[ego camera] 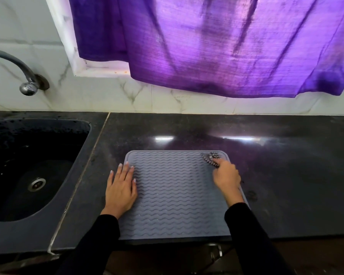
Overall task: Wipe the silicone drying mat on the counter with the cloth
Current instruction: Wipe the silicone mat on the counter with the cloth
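The grey silicone drying mat (pixel 177 195) lies flat at the front edge of the dark counter (pixel 286 165). The left hand (pixel 121 187) rests on the mat's left edge, fingers straight and flat. The right hand (pixel 226 176), fingers curled, grips a bunched checked cloth (pixel 211 158) at the mat's far right corner. A black sink (pixel 18 225) sits to the left, tap (pixel 27 84) above. A purple curtain (pixel 216 46) hangs behind.

No lettering, label, brand or number can be read anywhere — the grey drying mat (pixel 175 193) shows only wavy ridges, and the counter (pixel 286 155) around it bears no writing.
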Motion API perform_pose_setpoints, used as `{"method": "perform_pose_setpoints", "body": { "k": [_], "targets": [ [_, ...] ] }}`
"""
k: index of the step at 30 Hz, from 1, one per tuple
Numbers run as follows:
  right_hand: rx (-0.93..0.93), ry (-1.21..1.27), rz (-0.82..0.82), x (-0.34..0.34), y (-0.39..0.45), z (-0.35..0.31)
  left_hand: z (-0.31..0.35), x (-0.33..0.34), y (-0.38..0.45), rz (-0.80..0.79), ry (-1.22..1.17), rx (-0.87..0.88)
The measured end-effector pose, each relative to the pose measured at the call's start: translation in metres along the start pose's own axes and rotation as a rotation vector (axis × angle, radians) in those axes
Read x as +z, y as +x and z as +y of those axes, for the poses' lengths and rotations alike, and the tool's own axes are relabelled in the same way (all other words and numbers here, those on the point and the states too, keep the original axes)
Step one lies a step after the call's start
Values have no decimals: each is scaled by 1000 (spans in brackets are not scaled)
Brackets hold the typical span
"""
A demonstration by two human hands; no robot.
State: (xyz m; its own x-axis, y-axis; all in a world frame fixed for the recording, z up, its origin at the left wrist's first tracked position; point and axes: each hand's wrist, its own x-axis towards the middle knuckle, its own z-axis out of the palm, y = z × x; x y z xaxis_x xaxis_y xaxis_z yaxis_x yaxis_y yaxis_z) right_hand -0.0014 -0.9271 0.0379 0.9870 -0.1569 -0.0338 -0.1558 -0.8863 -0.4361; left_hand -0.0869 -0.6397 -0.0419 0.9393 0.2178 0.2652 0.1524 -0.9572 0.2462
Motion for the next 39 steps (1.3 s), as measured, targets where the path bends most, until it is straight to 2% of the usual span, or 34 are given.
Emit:
{"method": "perform_pose_setpoints", "body": {
  "k": [3,5,8,11,13,16,17,18,19,21,23,25,27,32,34,36,39],
  "targets": [
    [-198,-350,-60,37,-15,5,-8,13,12,-98,-6,41],
    [-236,-449,-66,52,-22,12,-8,20,15,-136,-20,26],
    [-230,-390,-46,44,-23,9,-7,26,14,-115,-7,11],
    [-98,-284,-103,21,-24,-5,-8,25,14,-117,-11,9],
    [59,-95,-106,5,-18,-10,-7,24,14,-116,-14,9],
    [271,526,-116,-6,1,-16,-7,24,13,-116,-27,3],
    [285,704,-127,-5,3,-22,-7,24,12,-117,-28,2],
    [243,763,-111,1,4,-29,-7,24,12,-117,-30,-1],
    [165,700,-88,8,3,-38,-7,24,13,-114,-30,0],
    [-65,419,-38,29,0,-52,-8,24,13,-114,-30,0],
    [-269,145,-101,53,-6,-62,-9,25,12,-115,-25,2],
    [-406,-181,-146,76,-16,-67,-9,26,13,-117,-24,-3],
    [-456,-387,-149,89,-24,-65,-8,26,13,-111,-31,-7],
    [-484,-415,-143,72,-19,-62,-7,26,13,-100,-47,-7],
    [-429,-445,-156,60,-20,-68,-7,25,14,-98,-52,-7],
    [-293,-397,-168,45,-18,-73,-7,25,13,-101,-56,-5],
    [27,4,-143,23,0,-77,-5,23,12,-102,-57,-12]
  ]
}}
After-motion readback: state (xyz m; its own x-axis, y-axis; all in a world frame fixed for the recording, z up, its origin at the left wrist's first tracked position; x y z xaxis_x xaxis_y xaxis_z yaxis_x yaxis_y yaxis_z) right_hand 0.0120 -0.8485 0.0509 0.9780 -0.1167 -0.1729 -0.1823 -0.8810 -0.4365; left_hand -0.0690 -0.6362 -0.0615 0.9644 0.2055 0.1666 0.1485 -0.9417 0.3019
